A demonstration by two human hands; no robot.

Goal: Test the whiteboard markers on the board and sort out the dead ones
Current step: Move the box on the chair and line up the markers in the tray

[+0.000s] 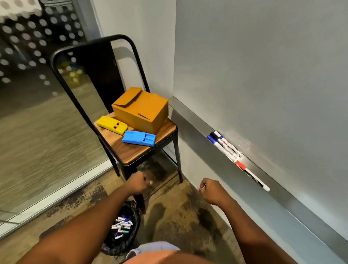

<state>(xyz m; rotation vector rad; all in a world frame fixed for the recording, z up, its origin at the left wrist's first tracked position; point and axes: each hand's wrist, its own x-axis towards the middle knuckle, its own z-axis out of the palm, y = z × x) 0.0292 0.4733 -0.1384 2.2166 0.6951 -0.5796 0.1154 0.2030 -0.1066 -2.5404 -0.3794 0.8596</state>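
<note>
R hand (210, 192) is closed on a small pale object, prob a marker or cap, L hand (138, 182) fisted w/ contents unclear; tray markers (225, 144) lie up-right of R hand, long axes along the ledge (287, 197), so R is nearer.

Both bare arms reach forward, well apart; left hand (138, 183) and right hand (211, 190) each curled into a loose fist.
</note>
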